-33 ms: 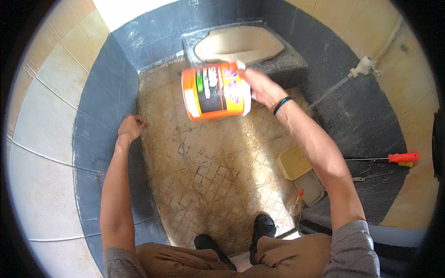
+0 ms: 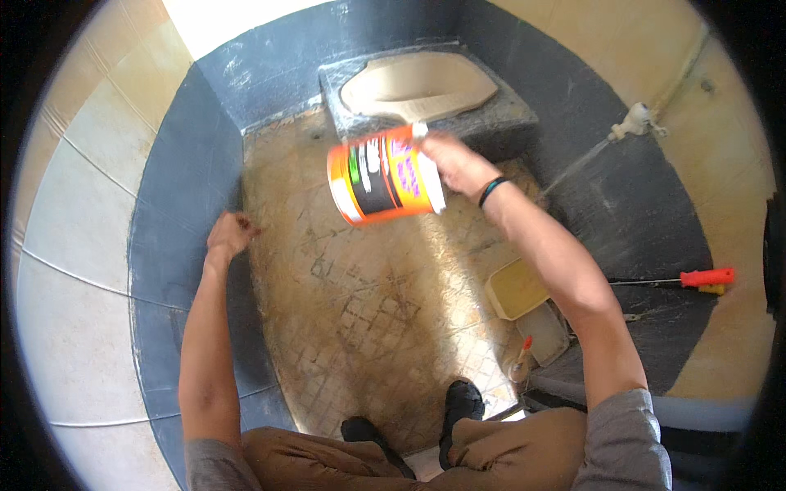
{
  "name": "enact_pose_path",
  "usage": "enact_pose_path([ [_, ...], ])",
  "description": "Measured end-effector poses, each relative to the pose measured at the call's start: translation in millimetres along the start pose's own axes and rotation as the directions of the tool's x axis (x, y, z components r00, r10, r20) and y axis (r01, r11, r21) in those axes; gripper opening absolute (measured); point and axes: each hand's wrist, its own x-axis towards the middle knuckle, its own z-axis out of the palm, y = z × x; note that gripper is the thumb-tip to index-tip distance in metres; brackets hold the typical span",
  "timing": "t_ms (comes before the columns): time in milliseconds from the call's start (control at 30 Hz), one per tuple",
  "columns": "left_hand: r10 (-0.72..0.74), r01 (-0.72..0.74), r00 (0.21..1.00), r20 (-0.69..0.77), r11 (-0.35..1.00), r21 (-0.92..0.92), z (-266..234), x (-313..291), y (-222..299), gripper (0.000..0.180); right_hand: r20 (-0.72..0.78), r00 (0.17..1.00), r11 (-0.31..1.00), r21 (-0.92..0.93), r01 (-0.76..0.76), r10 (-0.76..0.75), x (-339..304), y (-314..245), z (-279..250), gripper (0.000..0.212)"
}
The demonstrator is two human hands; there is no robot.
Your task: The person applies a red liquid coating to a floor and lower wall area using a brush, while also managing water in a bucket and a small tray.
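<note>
The container (image 2: pixel 385 182) in the right hand (image 2: pixel 454 164) is bright orange with a black, white, green and purple label. The floor (image 2: pixel 368 303) below both hands is small square tiles, stained yellow-brown. The wall band (image 2: pixel 176 204) by the left hand (image 2: pixel 229 235) is dark blue-grey under cream tiles. Beyond the right hand, the squat pan (image 2: pixel 417 86) is beige. The tool handle (image 2: pixel 708 278) far to its right is red.
</note>
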Motion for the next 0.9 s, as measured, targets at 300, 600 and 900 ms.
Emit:
enact_pose_path([
  [300,0.118,-0.158,0.962,0.244,0.976,0.150,92,-37,-46,0.052,-0.416,0.901,0.039,-0.909,-0.414,-0.122,-92,114,-59,0.029],
  [600,0.012,-0.082,0.951,0.309,0.974,0.212,136,-21,-94,0.047,-0.440,0.889,0.056,-0.898,-0.436,-0.128,-146,118,-107,0.028],
  [900,0.283,-0.305,0.949,0.142,0.936,0.174,176,3,-81,0.049,0.457,0.889,-0.510,-0.756,0.410,0.036,-135,133,-48,0.033],
])
